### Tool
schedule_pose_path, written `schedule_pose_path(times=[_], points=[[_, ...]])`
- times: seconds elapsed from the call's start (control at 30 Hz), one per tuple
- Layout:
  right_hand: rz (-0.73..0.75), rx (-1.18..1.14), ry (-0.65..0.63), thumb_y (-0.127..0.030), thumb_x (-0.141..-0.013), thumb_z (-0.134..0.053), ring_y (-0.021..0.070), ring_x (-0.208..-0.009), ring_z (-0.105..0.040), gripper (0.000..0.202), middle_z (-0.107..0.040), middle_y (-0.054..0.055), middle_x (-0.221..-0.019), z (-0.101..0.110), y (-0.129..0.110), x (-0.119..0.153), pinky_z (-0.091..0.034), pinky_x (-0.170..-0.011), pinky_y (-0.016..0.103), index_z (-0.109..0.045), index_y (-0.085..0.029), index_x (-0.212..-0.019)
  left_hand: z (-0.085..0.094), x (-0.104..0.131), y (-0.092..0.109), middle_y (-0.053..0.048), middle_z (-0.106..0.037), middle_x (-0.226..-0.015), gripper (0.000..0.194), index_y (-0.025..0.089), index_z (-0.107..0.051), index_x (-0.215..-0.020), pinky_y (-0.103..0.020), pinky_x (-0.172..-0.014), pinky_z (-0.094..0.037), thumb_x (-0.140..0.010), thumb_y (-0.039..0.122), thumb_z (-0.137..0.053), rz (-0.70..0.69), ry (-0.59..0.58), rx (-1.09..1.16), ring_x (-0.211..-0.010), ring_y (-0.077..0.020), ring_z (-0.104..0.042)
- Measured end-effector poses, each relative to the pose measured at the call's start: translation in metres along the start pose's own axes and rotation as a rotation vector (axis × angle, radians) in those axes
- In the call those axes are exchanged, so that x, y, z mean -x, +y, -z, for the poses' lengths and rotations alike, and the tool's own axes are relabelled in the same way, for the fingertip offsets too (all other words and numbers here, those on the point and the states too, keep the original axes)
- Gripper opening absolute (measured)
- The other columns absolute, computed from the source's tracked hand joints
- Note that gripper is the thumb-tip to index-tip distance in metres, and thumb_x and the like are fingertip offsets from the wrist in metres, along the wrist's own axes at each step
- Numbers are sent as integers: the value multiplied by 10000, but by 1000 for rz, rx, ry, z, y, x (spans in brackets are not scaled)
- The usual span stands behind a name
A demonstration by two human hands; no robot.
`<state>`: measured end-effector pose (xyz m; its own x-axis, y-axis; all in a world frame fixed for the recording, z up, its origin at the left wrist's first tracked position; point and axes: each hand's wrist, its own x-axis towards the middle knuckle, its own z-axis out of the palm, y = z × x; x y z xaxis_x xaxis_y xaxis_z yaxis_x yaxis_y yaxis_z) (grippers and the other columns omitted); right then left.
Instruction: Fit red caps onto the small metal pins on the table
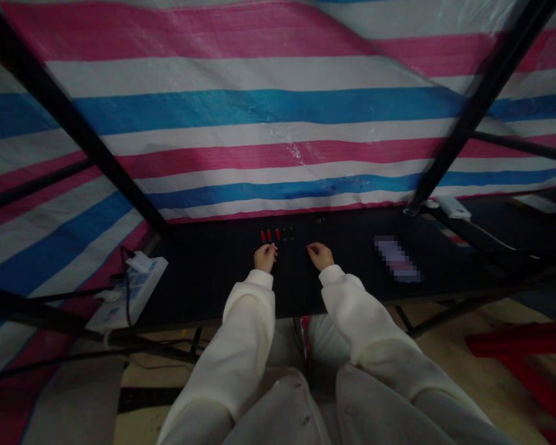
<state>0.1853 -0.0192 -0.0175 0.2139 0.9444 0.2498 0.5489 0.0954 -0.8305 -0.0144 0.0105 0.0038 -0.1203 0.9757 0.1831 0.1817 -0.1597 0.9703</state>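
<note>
1. From where I stand, the work in hand looks like fine fingertip handling of small parts, with both forearms resting at or near the black, flat-topped surface (204, 266).
2. The left hand (265, 257) is mostly curled, thumb close to its fingers, just on the near side of three small bright-red, stick-shaped pieces (269, 235). I cannot tell whether it has hold of anything.
3. The right hand (320, 255) is apart from the left, its fingers bent in and their tips drawn together; whatever may be between them is too small to make out.
4. The red pieces sit in a short row on the surface, with small dark pieces (291, 233) continuing it to the right. A few tiny pale pieces (320, 220) lie farther back.
5. I'd judge that any next move calls for a light, precise pinch and care not to knock the row.
6. As for containers, I can make out none for certain; whether the red pieces are hollow or hold anything, I cannot tell.
</note>
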Motion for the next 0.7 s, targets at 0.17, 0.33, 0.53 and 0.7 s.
schedule_pose_path(times=[0.17,0.33,0.53,0.7], points=[[5,-10,11,-304,-730,-457,145,-775,-578,234,-641,26,-841,-3,5,-2,-451,-746,274,-628,-193,-846,0,1,2,17,-517,-496,288,136,-595,-647,-193,-398,-327,-709,410,-534,2,10,0,-365,-61,-426],[19,-9,11,-310,-733,-457,146,-780,-578,235,-640,24,-842,-3,5,-1,-453,-749,275,-629,-197,-847,0,3,6,15,-512,-496,281,141,-596,-646,-198,-412,-328,-705,408,-536,17,6,9,-380,-71,-426],[12,-6,4,-298,-739,-457,142,-753,-576,234,-641,30,-846,-1,2,-1,-453,-730,271,-629,-187,-853,-10,19,28,-3,-556,-568,216,179,-635,-721,-210,-544,-374,-713,381,-562,-214,-76,-238,-520,-110,-498],[14,1,-3,-301,-749,-456,139,-773,-583,239,-644,29,-873,1,-1,0,-451,-741,265,-628,-195,-878,-37,21,58,-56,-619,-728,487,204,-472,-1219,-258,-643,-403,-753,328,-538,-348,-220,-656,-653,-183,-588]])
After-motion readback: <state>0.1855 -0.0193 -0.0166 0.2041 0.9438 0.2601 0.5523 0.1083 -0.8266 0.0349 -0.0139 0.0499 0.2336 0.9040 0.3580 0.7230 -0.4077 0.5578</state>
